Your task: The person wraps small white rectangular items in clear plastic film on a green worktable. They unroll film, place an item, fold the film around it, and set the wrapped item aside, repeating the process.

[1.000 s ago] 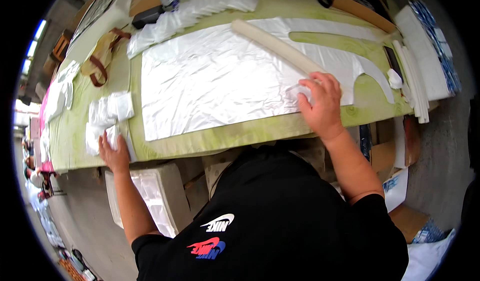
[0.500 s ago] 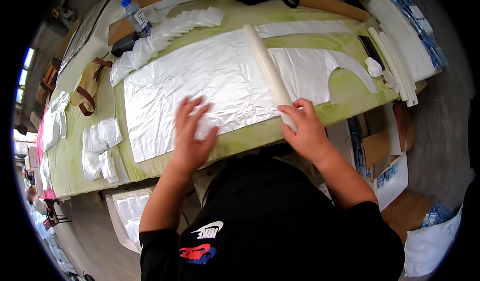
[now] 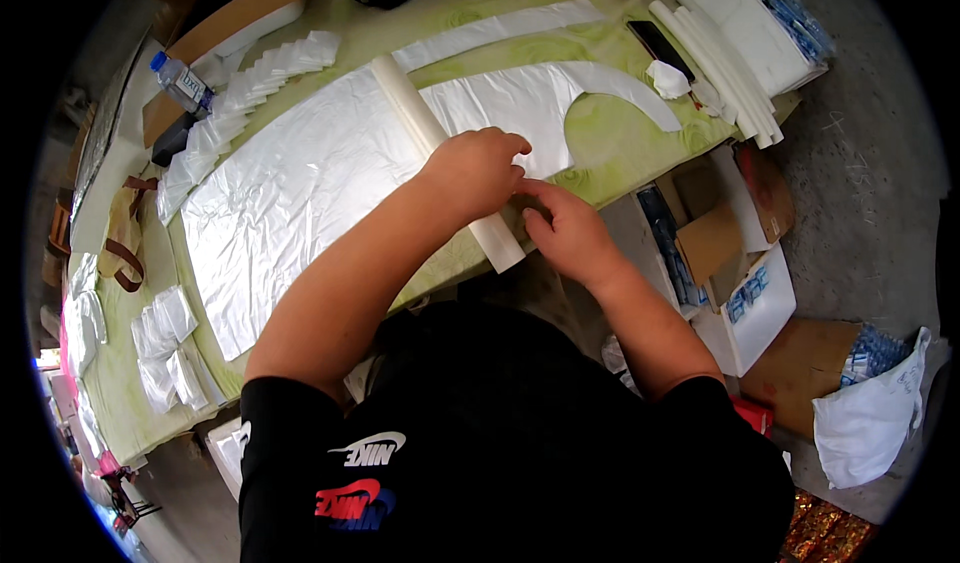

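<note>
A long white roll (image 3: 405,103) lies slantwise across a shiny clear plastic sheet (image 3: 300,183) spread on the green table (image 3: 610,148). My left hand (image 3: 475,168) is laid over the roll close to its near end, fingers curled across it. My right hand (image 3: 565,228) is just right of the roll at the table's near edge, its fingertips pinching the sheet's edge beside my left hand. The roll's end (image 3: 503,253) sticks out past the table edge. The sheet has a curved cut-out (image 3: 600,123) on its right side.
A water bottle (image 3: 180,81) and a fanned row of folded white pieces (image 3: 260,73) lie at the far left. A dark phone (image 3: 660,48), crumpled white wad (image 3: 668,78) and white tubes (image 3: 715,53) are far right. Cardboard boxes (image 3: 715,243) and a white bag (image 3: 870,413) are on the floor.
My left hand has left the sheet's left part and come right onto the roll. My right hand has slid off the roll's end to the sheet edge beside it.
</note>
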### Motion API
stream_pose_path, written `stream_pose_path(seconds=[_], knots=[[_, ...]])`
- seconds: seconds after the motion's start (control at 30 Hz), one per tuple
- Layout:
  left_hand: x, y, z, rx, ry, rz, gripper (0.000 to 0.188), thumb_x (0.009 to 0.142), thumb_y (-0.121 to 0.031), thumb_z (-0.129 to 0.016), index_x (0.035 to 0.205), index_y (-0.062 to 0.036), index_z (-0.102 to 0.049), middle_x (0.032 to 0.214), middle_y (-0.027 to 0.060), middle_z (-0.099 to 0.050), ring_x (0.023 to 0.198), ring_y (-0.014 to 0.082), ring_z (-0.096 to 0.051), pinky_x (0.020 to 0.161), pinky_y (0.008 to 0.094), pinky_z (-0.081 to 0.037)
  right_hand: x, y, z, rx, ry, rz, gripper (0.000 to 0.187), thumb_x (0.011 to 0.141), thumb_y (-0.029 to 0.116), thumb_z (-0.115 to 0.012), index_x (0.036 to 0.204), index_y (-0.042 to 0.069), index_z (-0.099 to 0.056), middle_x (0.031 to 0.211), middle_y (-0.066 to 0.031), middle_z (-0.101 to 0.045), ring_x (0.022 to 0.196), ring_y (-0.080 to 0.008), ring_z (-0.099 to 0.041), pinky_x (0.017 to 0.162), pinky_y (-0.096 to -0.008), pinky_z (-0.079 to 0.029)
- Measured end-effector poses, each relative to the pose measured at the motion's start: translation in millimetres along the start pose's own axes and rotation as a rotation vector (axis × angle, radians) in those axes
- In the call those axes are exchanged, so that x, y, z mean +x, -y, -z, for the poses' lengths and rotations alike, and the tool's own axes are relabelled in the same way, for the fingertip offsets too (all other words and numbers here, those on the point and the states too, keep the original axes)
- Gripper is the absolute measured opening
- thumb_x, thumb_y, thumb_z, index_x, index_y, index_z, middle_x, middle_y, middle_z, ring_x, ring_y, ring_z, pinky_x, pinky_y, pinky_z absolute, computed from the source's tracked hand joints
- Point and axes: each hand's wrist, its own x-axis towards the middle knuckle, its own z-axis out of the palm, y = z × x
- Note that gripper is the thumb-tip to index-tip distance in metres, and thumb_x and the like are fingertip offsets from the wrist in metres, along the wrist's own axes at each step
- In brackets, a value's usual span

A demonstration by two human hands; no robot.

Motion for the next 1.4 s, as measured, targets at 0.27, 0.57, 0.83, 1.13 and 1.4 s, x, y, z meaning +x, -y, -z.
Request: stream_pose_path(seconds=[0.27, 0.57, 0.83, 1.13, 1.4], knots=[[28.3, -3.3, -22.0, 0.122, 0.129, 0.075, 0.024, 0.091, -0.031, -0.066, 0.102, -0.0095, -0.072, 0.101, 0.0128, -0.073, 0.093, 0.0323, -0.070, 0.081, 0.0433, -0.056, -23.4, -34.6, 3.6, 0.365, -0.160, -0.123, 0.024, 0.096, 0.006, -0.060, 0.118, 0.004, -0.069, 0.108, -0.0076, -0.073, 0.082, -0.0104, -0.061, 0.075, -0.0250, -0.050], [35.7, 1.3, -8.9, 0.002, 0.178, 0.227, 0.026, 0.095, -0.027, -0.056, 0.108, -0.0126, -0.074, 0.102, 0.0120, -0.075, 0.097, 0.0324, -0.070, 0.086, 0.0413, -0.055, -9.7, -15.7, 13.5, 0.098, -0.229, 0.237, 0.023, 0.090, 0.000, -0.064, 0.112, 0.004, -0.069, 0.124, -0.0096, -0.070, 0.099, -0.0186, -0.064, 0.087, -0.0308, -0.052], [33.1, 8.9, -12.2, -0.064, 0.068, 0.191, 0.025, 0.093, -0.028, -0.060, 0.104, -0.0124, -0.076, 0.100, 0.0120, -0.075, 0.093, 0.0321, -0.070, 0.084, 0.0413, -0.055, 21.2, -10.9, 10.1, -0.318, -0.195, 0.421, 0.024, 0.080, 0.006, -0.068, 0.104, 0.006, -0.071, 0.114, -0.0124, -0.071, 0.099, -0.0332, -0.063, 0.091, -0.0412, -0.049], [14.0, 5.1, -7.1, 0.007, -0.120, 0.105, 0.018, 0.090, -0.025, -0.064, 0.094, -0.0101, -0.074, 0.091, 0.0115, -0.073, 0.085, 0.0320, -0.070, 0.077, 0.0422, -0.056, 103.6, -55.4, 19.7, -0.626, -0.190, 0.221, 0.041, 0.083, 0.014, -0.067, 0.124, 0.008, -0.065, 0.122, -0.0135, -0.068, 0.103, -0.0362, -0.060, 0.093, -0.0429, -0.048], [29.2, -2.3, -3.4, -0.393, -0.290, 0.246, 0.060, 0.085, -0.035, -0.076, 0.137, -0.0107, -0.056, 0.115, 0.0124, -0.069, 0.102, 0.0280, -0.069, 0.088, 0.0397, -0.056, 140.7, -80.3, 29.1, -0.667, -0.537, 0.454, 0.074, 0.081, 0.015, -0.069, 0.152, 0.022, -0.048, 0.147, -0.0139, -0.053, 0.105, -0.0378, -0.060, 0.094, -0.0461, -0.048]])
